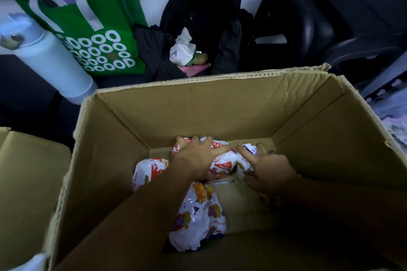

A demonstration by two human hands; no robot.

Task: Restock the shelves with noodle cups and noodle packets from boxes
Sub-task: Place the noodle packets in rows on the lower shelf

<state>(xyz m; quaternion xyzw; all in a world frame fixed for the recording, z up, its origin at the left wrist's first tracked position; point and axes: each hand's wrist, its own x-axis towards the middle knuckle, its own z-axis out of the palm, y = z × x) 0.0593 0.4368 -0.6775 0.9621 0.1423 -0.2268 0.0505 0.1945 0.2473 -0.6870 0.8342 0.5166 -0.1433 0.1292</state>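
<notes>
Two hands: both reach down into the open box (198, 105), forearms coming in over its near edge.
Left hand (196, 158): lies on the centre packet (222, 164), fingers spread and curled over its far edge, thumb stretched along its top toward the right.
Right hand (271, 169): grips the right packet (244, 165), fingers curved over its top; the thumb seems to hook under the near side, though shadow blurs it.
Centre packet: white with red and orange print, on the box floor against the far wall.
Right packet: white with some blue and yellow print, touching the centre packet, also at the far wall.
Left packet (147, 171): white and orange, loose on the floor left of the left wrist, partly hidden by that forearm.
Near packets (196, 222): a small heap of white printed packets between the two forearms, toward the near wall.
Open box: brown cardboard, deep, flaps standing up, part of its floor bare.
Second box (26, 171): brown cardboard, just beside the open box on the left, only partly in view.
Beyond the box: a green tote bag (92, 35) printed with white rings; a white bottle (52, 66) tilted in front of it, near the box's far left corner; a black bag (198, 17) with crumpled white paper (182, 48) in it; a black chair (319, 17) at the right.
</notes>
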